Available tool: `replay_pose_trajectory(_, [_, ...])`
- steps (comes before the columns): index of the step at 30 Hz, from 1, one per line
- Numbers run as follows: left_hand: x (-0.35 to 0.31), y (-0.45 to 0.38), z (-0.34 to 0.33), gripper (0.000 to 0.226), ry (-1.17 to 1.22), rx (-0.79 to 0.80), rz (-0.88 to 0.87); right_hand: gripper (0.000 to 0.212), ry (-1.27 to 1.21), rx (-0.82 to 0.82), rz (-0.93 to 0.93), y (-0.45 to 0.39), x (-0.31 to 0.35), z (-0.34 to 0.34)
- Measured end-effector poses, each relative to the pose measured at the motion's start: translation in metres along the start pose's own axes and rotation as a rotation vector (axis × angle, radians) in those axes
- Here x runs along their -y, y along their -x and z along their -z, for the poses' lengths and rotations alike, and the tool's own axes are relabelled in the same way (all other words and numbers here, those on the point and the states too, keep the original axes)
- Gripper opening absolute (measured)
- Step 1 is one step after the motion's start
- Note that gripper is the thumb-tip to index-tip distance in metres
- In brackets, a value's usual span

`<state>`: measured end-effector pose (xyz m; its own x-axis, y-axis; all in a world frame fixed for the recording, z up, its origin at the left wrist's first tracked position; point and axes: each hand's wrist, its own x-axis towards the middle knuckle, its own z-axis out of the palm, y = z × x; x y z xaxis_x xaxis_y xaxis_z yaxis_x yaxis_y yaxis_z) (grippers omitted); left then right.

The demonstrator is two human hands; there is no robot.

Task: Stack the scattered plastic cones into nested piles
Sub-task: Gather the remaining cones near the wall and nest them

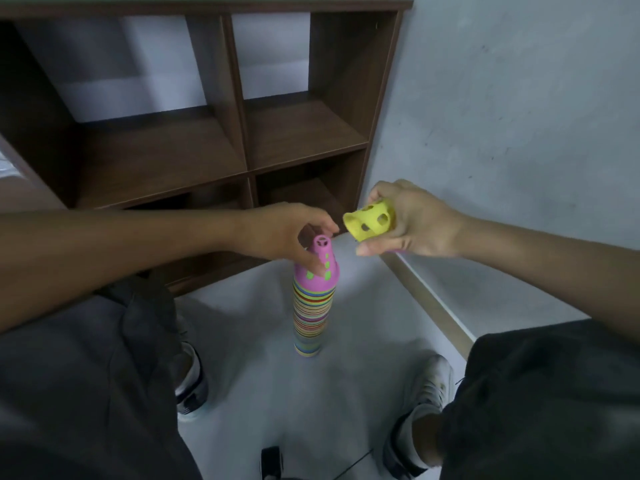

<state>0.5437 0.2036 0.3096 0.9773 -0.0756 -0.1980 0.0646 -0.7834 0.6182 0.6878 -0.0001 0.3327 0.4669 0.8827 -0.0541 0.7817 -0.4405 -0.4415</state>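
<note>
A tall nested pile of many-coloured plastic cones [311, 317] stands upright on the pale floor between my feet. Its top cone is pink [320, 259] with green showing through its holes. My left hand [287, 237] curls round that pink top, thumb on its front. My right hand [408, 220] grips a yellow perforated cone [370, 220] tipped on its side, wide rim pointing left, just right of and slightly above the pile's tip, apart from it.
A dark brown cubby shelf [239, 133] stands right behind the pile. A grey wall with a wooden skirting board [429, 299] runs along the right. My shoes [433, 386] and dark trouser legs flank the pile. A small black object [272, 462] with a cable lies at the bottom edge.
</note>
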Motion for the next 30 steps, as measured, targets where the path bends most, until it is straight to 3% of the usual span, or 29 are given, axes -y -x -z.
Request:
replay_pose_trajectory(4, [0.006,0.007,0.032,0.071,-0.036,0.060,0.076,0.091,0.119,-0.014,0.145,-0.004,0.018,-0.004])
replay_pose_trajectory(9, [0.021,0.014,0.056,0.057,-0.113,0.091,0.136,0.090,0.340,0.005,0.274,-0.011,0.035,-0.012])
replay_pose_trajectory(19, [0.023,0.018,0.061,0.059,-0.161,0.096,0.136,0.090,0.649,0.116,0.385,-0.010,0.057,-0.065])
replay_pose_trajectory(23, [0.021,0.020,0.060,0.057,-0.166,0.111,0.122,0.089,0.617,0.128,0.390,-0.010,0.056,-0.075])
replay_pose_trajectory(30, [0.016,0.019,0.060,0.054,-0.199,0.104,0.105,0.099,0.320,0.028,0.284,-0.005,0.042,-0.052])
